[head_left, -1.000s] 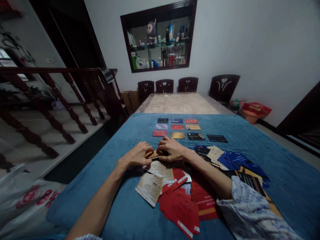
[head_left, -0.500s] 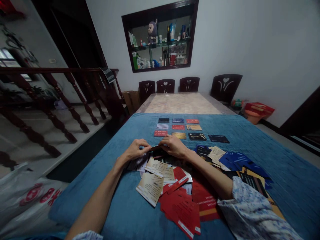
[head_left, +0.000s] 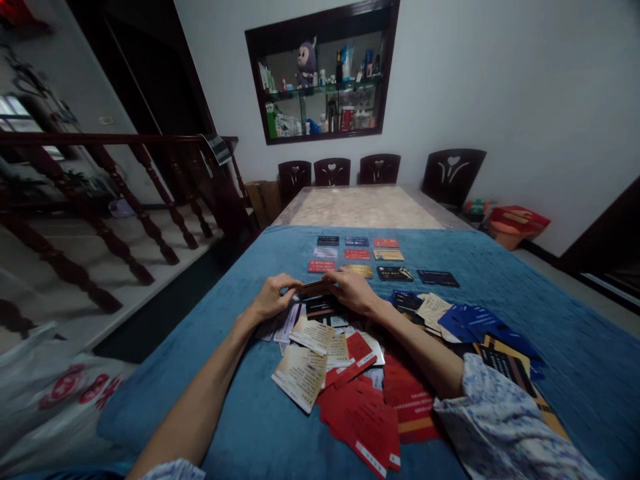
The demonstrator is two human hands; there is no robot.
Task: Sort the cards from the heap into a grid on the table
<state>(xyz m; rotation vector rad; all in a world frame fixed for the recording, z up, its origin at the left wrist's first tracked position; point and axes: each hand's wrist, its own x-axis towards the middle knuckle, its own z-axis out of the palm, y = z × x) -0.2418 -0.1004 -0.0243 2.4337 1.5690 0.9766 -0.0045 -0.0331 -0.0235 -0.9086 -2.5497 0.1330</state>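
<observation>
Between my left hand (head_left: 275,296) and my right hand (head_left: 353,289) a dark card (head_left: 313,289) is held by its two ends, tilted, just above the pile. Fingers and thumb of each hand pinch it; whether it is one card or a thin stack I cannot tell. Below it lie a black card (head_left: 321,307), pale purple cards (head_left: 289,325) and cream cards (head_left: 301,377). Red cards (head_left: 367,420) spread nearer to me. Beyond my hands, cards lie in rows, among them a red card (head_left: 321,267), a gold card (head_left: 361,271) and a black patterned card (head_left: 395,274).
A blue cloth (head_left: 240,400) covers the near table; bare tabletop (head_left: 360,207) shows farther back. Blue cards (head_left: 480,327) and black-and-gold cards (head_left: 507,367) fan out at the right. Dark chairs (head_left: 380,169) stand at the far end, a wooden railing (head_left: 125,140) and white bags (head_left: 65,400) at left.
The held card has tilted so that more of its face shows, and my hands have shifted slightly up and away. More of the black card beneath is visible.
</observation>
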